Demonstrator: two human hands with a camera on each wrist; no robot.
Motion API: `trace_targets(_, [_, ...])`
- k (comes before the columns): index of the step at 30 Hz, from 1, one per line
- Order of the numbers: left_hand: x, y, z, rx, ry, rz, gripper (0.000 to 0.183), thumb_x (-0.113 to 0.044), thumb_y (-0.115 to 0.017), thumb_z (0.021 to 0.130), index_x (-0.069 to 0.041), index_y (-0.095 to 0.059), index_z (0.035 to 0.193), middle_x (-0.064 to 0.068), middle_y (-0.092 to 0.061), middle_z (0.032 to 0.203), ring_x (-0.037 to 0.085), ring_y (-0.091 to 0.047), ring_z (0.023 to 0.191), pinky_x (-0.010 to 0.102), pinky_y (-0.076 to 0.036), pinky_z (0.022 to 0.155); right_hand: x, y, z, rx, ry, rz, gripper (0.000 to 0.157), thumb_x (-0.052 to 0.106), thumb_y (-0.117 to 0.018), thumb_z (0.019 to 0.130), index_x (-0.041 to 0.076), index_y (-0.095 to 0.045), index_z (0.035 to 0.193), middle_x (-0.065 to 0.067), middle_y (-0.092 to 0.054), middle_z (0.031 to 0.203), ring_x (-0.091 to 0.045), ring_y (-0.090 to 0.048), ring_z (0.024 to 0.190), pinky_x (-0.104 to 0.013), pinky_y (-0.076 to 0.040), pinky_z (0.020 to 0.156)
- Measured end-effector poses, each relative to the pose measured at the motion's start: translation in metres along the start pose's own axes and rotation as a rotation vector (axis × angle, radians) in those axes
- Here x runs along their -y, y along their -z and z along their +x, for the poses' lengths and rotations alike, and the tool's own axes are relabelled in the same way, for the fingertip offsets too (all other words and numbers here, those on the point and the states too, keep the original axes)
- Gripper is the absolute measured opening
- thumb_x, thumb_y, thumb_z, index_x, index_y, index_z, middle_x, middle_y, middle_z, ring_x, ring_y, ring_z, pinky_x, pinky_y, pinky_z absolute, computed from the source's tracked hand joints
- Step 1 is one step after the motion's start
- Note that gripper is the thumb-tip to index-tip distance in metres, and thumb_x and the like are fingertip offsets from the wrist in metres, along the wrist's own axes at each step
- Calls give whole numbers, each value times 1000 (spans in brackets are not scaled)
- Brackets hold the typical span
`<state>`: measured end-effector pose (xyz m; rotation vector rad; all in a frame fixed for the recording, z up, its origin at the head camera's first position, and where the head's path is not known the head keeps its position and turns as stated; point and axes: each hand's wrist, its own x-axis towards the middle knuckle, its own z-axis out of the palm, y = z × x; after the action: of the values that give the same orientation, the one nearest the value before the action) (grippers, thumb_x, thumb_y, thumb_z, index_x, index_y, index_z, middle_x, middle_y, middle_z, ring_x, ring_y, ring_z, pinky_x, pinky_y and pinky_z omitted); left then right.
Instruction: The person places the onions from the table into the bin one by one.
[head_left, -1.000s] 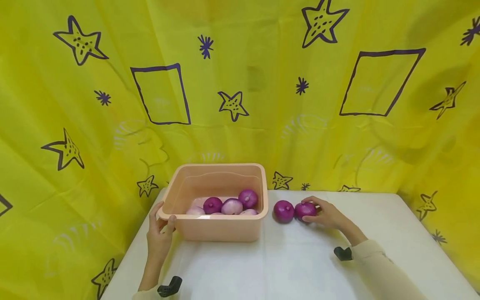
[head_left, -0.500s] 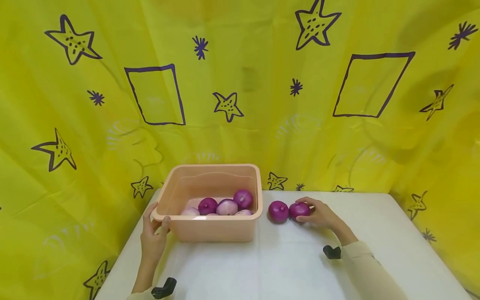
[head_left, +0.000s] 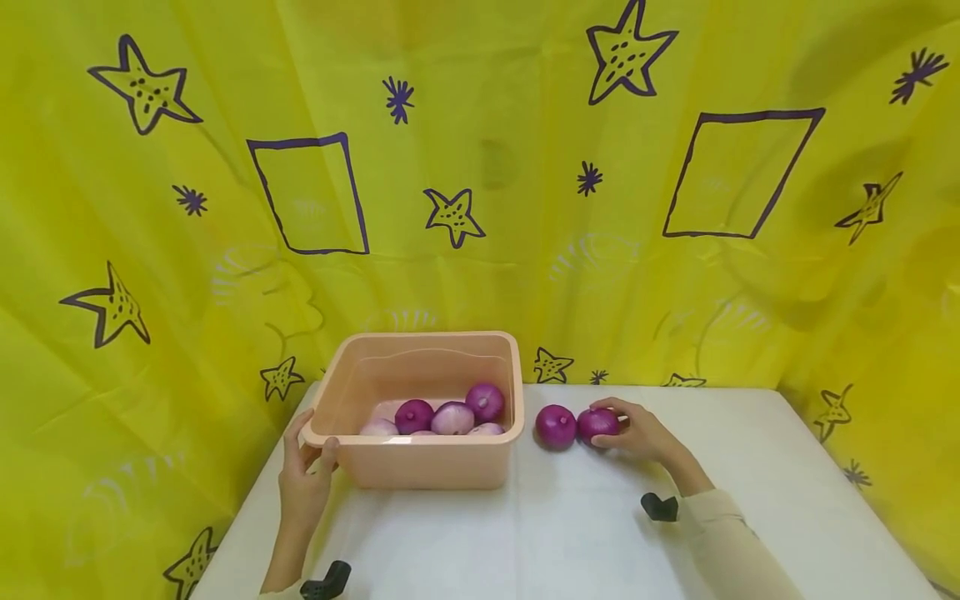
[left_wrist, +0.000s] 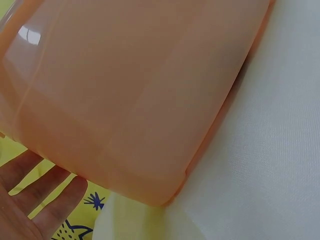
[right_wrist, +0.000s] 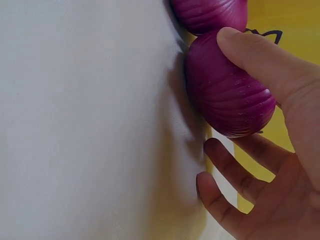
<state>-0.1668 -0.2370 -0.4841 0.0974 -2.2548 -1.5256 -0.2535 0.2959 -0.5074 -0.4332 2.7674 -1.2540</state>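
A peach plastic tub (head_left: 427, 467) stands on the white-covered table with several red onions (head_left: 453, 418) inside, some dark purple and some paler. My left hand (head_left: 303, 492) grips its front left corner, thumb at the rim and fingers along the side. In the left wrist view the tub's wall (left_wrist: 130, 90) fills most of the picture, with fingers (left_wrist: 62, 205) beside it. To the tub's right, two purple onions sit side by side on the table. My right hand (head_left: 645, 437) holds the right onion (head_left: 597, 427) between thumb and fingers. The other onion (head_left: 556, 427) touches it on the left.
A yellow curtain (head_left: 525, 283) printed with stars and frames hangs close behind and around the table (head_left: 585, 533). Dark wrist-worn devices show at the left cuff (head_left: 326, 581) and the right cuff (head_left: 660, 507).
The whole scene has shifted a little left in the head view. Both hands keep their places, the left at the tub corner and the right on the onion.
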Motion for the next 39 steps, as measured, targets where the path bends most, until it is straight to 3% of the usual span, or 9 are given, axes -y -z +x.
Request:
trace_targets(7, [-4, 1, -1, 13, 8, 1, 62, -28, -59, 106, -24, -28, 159, 19, -43, 158, -8, -53, 107, 7, -50, 80, 6, -5, -4, -26, -2, -22, 54, 26, -86, 85, 11, -63, 132, -19, -66, 126, -37, -63, 109, -53, -56, 91])
trace_targets(15, [-2, -2, -2, 5, 20, 3, 61, -30, -59, 106, -25, -29, 159, 18, -42, 159, -9, -53, 106, 7, -50, 80, 19, 3, -1, 25, 11, -99, 53, 23, -86, 84, 11, -61, 129, -21, -65, 122, -39, -63, 107, -61, -54, 93])
trace_targets(24, [2, -5, -2, -4, 13, -7, 60, -27, -61, 105, -25, -32, 158, 17, -46, 156, 1, -57, 106, 10, -53, 79, 41, 43, 9, 64, 141, -132, 57, 20, -85, 86, 2, -59, 133, -23, -63, 126, -42, -62, 110, -55, -58, 90])
trace_targets(32, [3, -4, 1, -5, 4, -12, 60, -26, -60, 105, -24, -32, 157, 17, -45, 156, 2, -57, 107, 10, -53, 78, 81, 82, 28, -13, 240, -156, 56, 21, -84, 87, 6, -58, 135, -18, -64, 127, -33, -64, 102, -44, -57, 86])
trace_targets(39, [1, -1, 1, 2, 11, -17, 60, -29, -60, 105, -26, -30, 158, 15, -42, 159, 1, -57, 109, 10, -52, 79, 113, 101, 44, -59, 267, -163, 59, 22, -85, 86, 9, -57, 137, -18, -62, 132, -37, -63, 104, -52, -57, 87])
